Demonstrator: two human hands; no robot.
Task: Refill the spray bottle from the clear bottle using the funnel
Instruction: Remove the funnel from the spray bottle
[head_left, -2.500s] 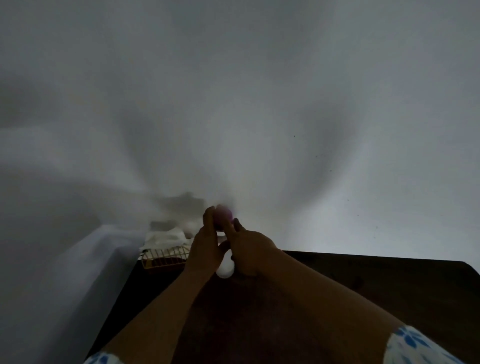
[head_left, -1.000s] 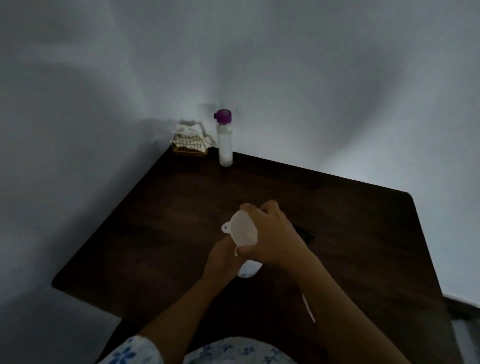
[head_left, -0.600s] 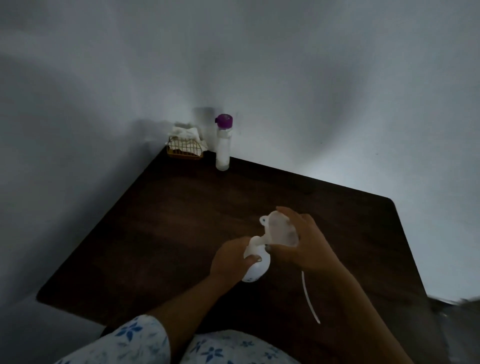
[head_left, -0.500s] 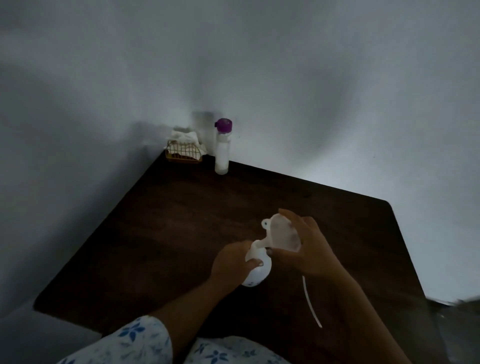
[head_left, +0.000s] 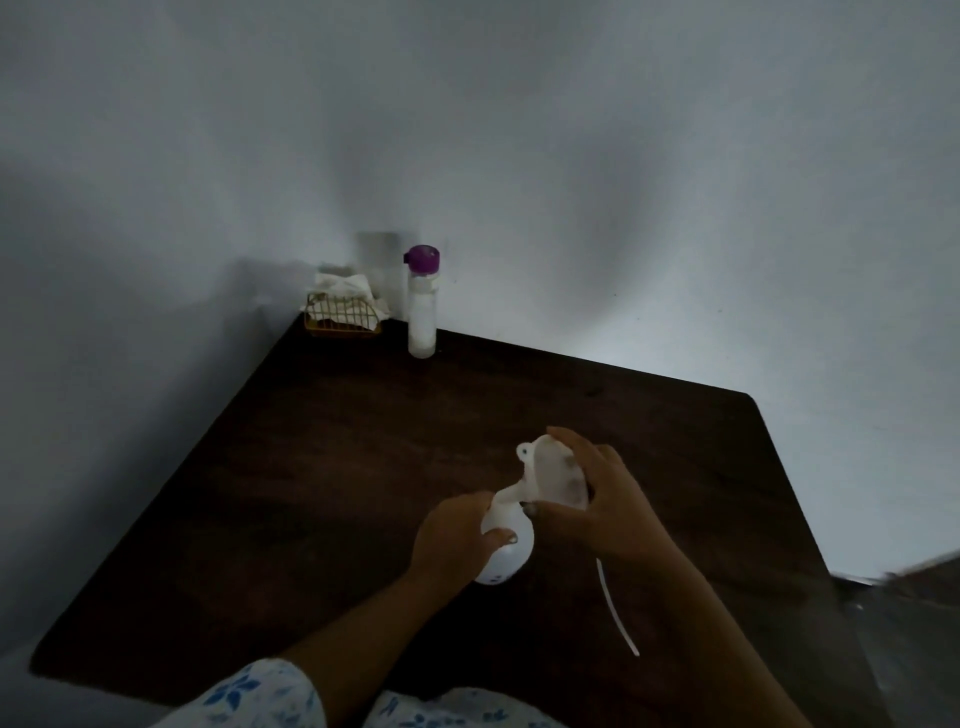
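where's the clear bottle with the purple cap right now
The clear bottle stands upright at the far left corner of the table, just right of the wire basket, far from both hands.

dark table (head_left: 322, 467), clear bottle (head_left: 422, 312), wire basket (head_left: 343, 318), white tube (head_left: 615, 608)

Two bottles (head_left: 422, 306) (head_left: 505, 545), one funnel (head_left: 555, 478), one basket (head_left: 343, 319).

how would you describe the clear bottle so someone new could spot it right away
Start at the dark wooden table and look to its far left corner by the wall. There a gold wire basket stuffed with white cloth sits, and the clear bottle stands upright just to its right. It is the only tall, slim thing there, topped with a purple cap.
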